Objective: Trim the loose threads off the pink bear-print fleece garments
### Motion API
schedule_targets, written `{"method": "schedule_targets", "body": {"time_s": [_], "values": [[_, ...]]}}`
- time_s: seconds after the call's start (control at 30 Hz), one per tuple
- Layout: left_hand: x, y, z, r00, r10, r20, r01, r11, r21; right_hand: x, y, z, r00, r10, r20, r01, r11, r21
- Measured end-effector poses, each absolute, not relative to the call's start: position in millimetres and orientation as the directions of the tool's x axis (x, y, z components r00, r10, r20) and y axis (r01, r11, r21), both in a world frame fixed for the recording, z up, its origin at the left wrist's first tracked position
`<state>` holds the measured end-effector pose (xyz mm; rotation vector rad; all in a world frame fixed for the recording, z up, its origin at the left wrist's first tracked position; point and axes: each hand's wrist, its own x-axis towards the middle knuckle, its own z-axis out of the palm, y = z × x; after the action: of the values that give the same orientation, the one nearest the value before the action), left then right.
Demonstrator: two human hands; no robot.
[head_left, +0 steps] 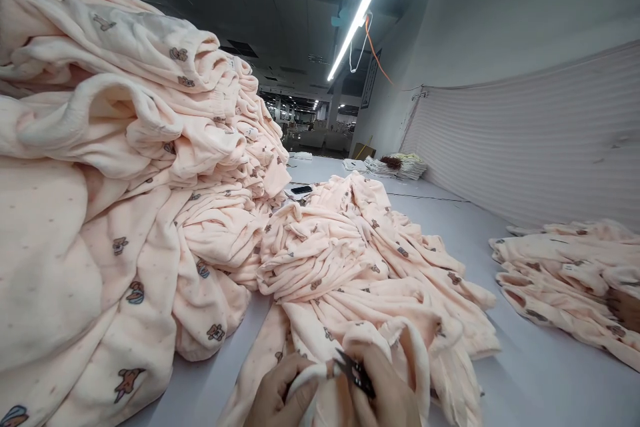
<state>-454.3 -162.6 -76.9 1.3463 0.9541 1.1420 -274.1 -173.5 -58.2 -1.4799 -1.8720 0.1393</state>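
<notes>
At the bottom centre, my left hand (283, 390) pinches the pale edge of a pink fleece garment (320, 320) printed with small brown animals. My right hand (383, 390) is closed around small black thread snips (356, 373), whose dark blades point up and left, close beside the held edge. Some of the right fingers are hidden behind the snips and cloth. More of the same fleece lies bunched on the table just beyond both hands.
A tall heap of matching pink garments (125, 213) fills the left side. On the right of the pale table (540, 373) lies a smaller garment pile (570, 273). A black phone-like object (301, 190) and stacked cloth pieces (410, 165) sit farther back, near the wall (530, 133).
</notes>
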Motion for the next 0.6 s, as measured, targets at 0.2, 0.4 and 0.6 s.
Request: {"method": "schedule_targets", "body": {"time_s": [0.2,0.4,0.6], "values": [[-455.1,-151.3,-64.4,0.448,0.883,-0.14,-0.534,0.391,0.749,-273.3,-153.3,-49.3,0.038,0.947,0.319,0.735,0.19,-0.65],[-456.8,-145.6,-61.2,0.586,0.807,-0.07,-0.667,0.53,0.523,-275.2,-160.1,-51.8,-0.161,0.898,0.409,0.625,0.413,-0.662],[-463.8,-143.9,-60.4,0.608,0.79,-0.078,-0.647,0.55,0.528,-278.2,-151.8,-50.5,-0.198,0.919,0.342,0.647,0.384,-0.659]]}}
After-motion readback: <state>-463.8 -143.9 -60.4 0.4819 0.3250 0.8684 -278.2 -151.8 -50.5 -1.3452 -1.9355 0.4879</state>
